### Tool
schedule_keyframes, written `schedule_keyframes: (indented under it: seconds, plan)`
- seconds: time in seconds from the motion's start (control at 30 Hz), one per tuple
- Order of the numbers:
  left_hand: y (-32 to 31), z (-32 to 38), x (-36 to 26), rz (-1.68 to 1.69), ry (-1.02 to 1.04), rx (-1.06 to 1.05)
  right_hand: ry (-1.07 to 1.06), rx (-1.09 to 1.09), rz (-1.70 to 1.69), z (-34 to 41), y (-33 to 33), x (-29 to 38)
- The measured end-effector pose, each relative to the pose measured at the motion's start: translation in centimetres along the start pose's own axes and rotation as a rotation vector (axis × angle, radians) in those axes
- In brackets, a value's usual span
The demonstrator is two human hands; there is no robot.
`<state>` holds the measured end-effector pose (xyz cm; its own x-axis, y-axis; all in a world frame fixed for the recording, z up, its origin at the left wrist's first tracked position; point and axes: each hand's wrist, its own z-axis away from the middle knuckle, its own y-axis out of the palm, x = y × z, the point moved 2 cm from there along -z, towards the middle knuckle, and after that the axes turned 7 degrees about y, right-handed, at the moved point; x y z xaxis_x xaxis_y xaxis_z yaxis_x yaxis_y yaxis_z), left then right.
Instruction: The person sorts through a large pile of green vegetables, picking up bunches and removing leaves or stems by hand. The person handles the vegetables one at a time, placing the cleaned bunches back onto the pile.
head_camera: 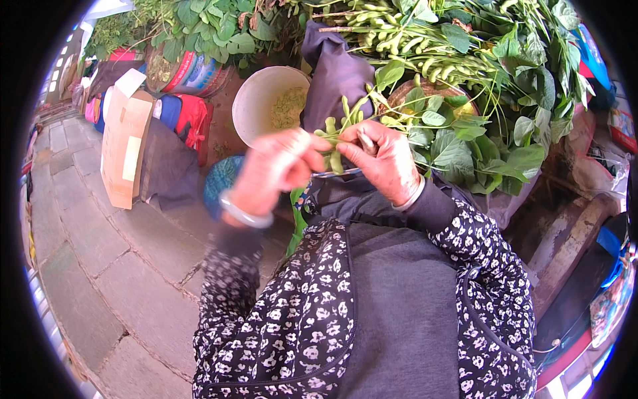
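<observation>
My right hand (386, 162) grips a green soybean stalk (408, 117) between thumb and fingers, above my lap. Plump green pods (333, 130) stick out to the left of that grip, and broad leaves (451, 149) hang off to the right. Close by on the left is my left hand (279, 172), blurred, its fingertips at the pods; whether it pinches one I cannot tell. Just beyond it a white bucket (251, 102) leans towards me, with a layer of green pods or beans (289, 107) inside. Dark purple cloth (334, 82) stands between the bucket and the stalks.
A large heap of soybean plants (423, 40) fills the far right, with more leafy plants (214, 25) at the far left. An opened cardboard box (127, 144) stands on the stone paving (144, 289). Near it lies a red bag (194, 117). A wooden beam (573, 244) runs along my right.
</observation>
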<state>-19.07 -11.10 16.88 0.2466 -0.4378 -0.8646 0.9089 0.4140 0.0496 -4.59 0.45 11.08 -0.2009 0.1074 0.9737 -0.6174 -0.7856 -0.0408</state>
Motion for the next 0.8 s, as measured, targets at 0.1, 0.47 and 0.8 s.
schedule_keyframes:
  seconds: [0.1,0.47,0.8]
  plan:
    - [3.0,0.1,5.2,0.146,0.006,-0.033,-0.056,0.084,0.153,1.0,0.2,0.2]
    - [5.4,-0.4,8.6,0.500,0.086,-0.403,-0.091,0.168,0.206,2.6,0.1,-2.2]
    - [5.5,-0.6,8.5,0.369,0.193,-0.335,0.420,0.463,-0.310,2.1,-1.3,-2.0]
